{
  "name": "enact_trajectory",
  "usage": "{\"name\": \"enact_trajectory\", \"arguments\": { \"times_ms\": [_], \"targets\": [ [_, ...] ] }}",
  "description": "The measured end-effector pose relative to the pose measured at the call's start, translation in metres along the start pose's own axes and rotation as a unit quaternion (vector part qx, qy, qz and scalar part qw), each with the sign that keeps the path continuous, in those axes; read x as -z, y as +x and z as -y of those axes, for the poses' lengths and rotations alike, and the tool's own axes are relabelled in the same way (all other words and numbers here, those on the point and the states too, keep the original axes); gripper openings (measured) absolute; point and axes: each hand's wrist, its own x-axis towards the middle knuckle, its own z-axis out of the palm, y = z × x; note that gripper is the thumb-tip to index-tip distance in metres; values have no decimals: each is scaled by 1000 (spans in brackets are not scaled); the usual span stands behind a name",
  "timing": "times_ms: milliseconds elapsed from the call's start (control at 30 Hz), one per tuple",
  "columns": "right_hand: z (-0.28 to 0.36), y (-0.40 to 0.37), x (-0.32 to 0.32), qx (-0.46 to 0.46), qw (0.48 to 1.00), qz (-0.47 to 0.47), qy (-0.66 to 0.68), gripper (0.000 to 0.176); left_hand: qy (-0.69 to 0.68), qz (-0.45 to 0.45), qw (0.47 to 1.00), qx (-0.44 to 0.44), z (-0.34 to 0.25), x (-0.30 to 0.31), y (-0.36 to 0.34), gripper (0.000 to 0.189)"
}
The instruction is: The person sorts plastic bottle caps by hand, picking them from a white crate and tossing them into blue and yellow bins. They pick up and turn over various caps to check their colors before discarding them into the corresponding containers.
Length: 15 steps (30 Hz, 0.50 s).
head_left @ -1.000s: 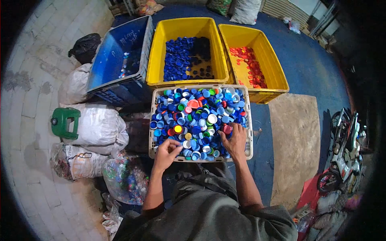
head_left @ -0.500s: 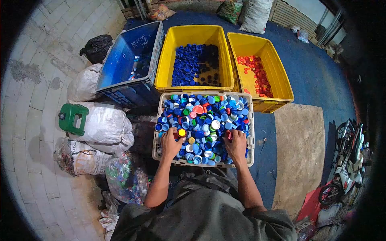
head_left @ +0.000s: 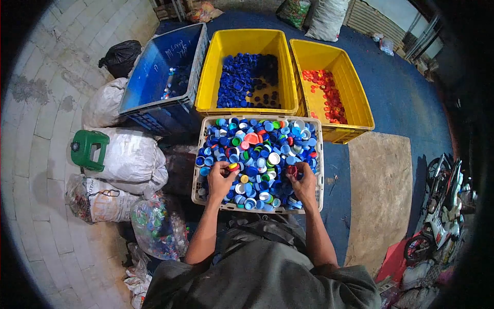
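A pale plastic tray (head_left: 320, 164) in front of me is heaped with bottle caps (head_left: 260, 152), mostly blue, with some white, green and red ones. Over its left part, my left hand (head_left: 219, 183) is closed with thumb and fingers around a red and yellow bottle cap (head_left: 233, 167). My right hand (head_left: 304, 182), over the right part, pinches a dark red bottle cap (head_left: 292, 170). Both hands are just above the heap, and the fingers partly cover the caps they grip.
Beyond the tray stand a blue bin (head_left: 154, 105) with a few caps, a yellow bin (head_left: 247, 110) of dark blue caps and another yellow bin (head_left: 355, 92) of red caps. White sacks (head_left: 131, 154) and a green jerrycan (head_left: 88, 149) are at left. A motorcycle (head_left: 437, 221) lies right.
The view has shifted slightly. The red and yellow cap has tilted in my left fingers, and the dark red cap now shows more clearly in my right fingers.
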Motion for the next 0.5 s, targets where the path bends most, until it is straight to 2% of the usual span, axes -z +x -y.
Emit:
{"name": "enact_trajectory", "arguments": {
  "times_ms": [100, 167, 233, 333, 500],
  "targets": [
    [0, 1, 4, -60, 987, -10, 148, 36, -37, 11, 999, 21, -3, -3, 0, 30],
    [2, 1, 10, -102, 958, -23, 266, 35, -46, 2, 999, 14, -6, -3, 1, 28],
    [12, 1, 18, -161, 923, -30, 348, 29, -93, 17, 995, 40, -9, -1, 1, 28],
    [4, 4, 24, -196, 827, 27, 527, 30, -197, 59, 972, 116, -18, 4, 4, 30],
    [7, 2, 17, -229, 793, 35, 564, 37, -233, 86, 952, 176, -18, 5, 4, 37]
  ]
}}
